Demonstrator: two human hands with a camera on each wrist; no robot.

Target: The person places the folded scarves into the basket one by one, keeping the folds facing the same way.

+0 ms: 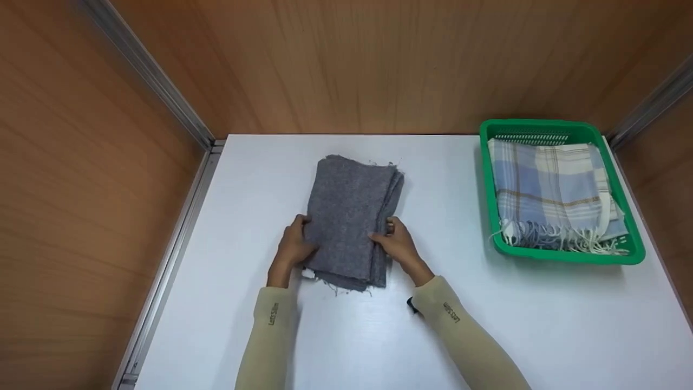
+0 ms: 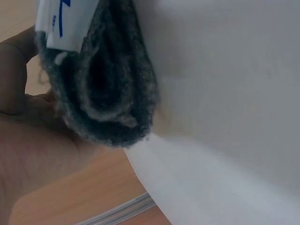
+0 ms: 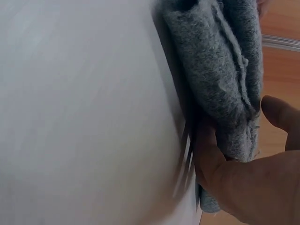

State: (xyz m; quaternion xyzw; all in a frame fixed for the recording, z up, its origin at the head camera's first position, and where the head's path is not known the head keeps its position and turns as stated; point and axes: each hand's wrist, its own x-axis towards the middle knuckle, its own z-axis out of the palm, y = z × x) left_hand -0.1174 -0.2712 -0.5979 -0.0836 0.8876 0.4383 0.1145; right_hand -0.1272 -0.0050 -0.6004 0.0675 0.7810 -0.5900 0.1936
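Note:
A grey woollen scarf, folded into a thick rectangle with frayed ends, lies on the white table in the head view. My left hand grips its left edge, thumb over the top near the lower corner. At the right edge, my right hand pinches the layers. Its thumb lies on top in the head view, while the right wrist view shows fingers tucked under the fold. Rolled layers of the scarf and a white label with blue print show in the left wrist view.
At the right of the white table stands a green plastic basket. In it lies a folded blue and cream plaid scarf with fringe near the front rim. Wooden panels enclose the back and sides.

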